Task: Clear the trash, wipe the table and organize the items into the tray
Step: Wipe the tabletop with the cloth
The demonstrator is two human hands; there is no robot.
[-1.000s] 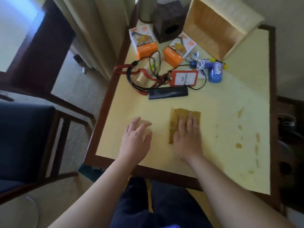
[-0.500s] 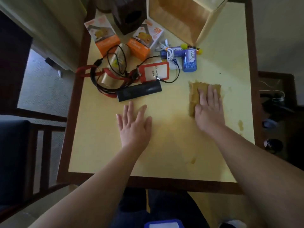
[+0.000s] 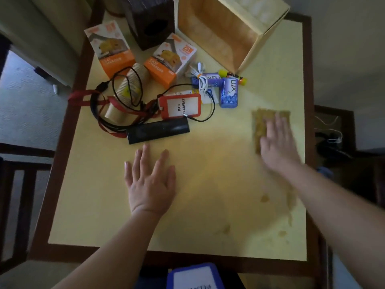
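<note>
Blue-edged card (image 3: pixel 194 277): nearest the viewer, at the 6 o'clock edge of the view, below the tabletop's near rim; its print is too blurred to read.
Tabletop (image 3: pixel 104 215): pale yellow surface with a dark brown border.
Stains (image 3: pixel 265 198): brownish spots at 4 to 5 o'clock on the tabletop, near the right forearm.
Left hand (image 3: pixel 151 181): fingers straight and spread, palm flat on the tabletop at 7 o'clock of centre, holding nothing.
Right hand (image 3: pixel 278 146): motion-blurred, fingers straight, pressing flat on the cloth at 3 o'clock.
Cloth (image 3: pixel 261 126): brownish-yellow rectangle lying flat under the right hand, its far and left parts showing.
Black bar (image 3: pixel 158 131): long dark object just beyond the left hand's fingertips.
Red badge holder (image 3: pixel 180 106): at 12 o'clock of the black bar, its red lanyard and a black cable (image 3: pixel 125 97) looped over a cardboard tube (image 3: pixel 125 94) at 10 o'clock.
Soap packets (image 3: pixel 228 92): blue, marked LUX, at 1 o'clock of the badge holder, beside a coiled white cable (image 3: pixel 201 79).
Orange boxes (image 3: pixel 111 51): two, at 11 to 12 o'clock.
Dark cube (image 3: pixel 153 21): behind the boxes, with a round opening.
Tray (image 3: pixel 268 21): wooden, tipped on its side at the far edge, at 1 o'clock, open side facing the viewer.
</note>
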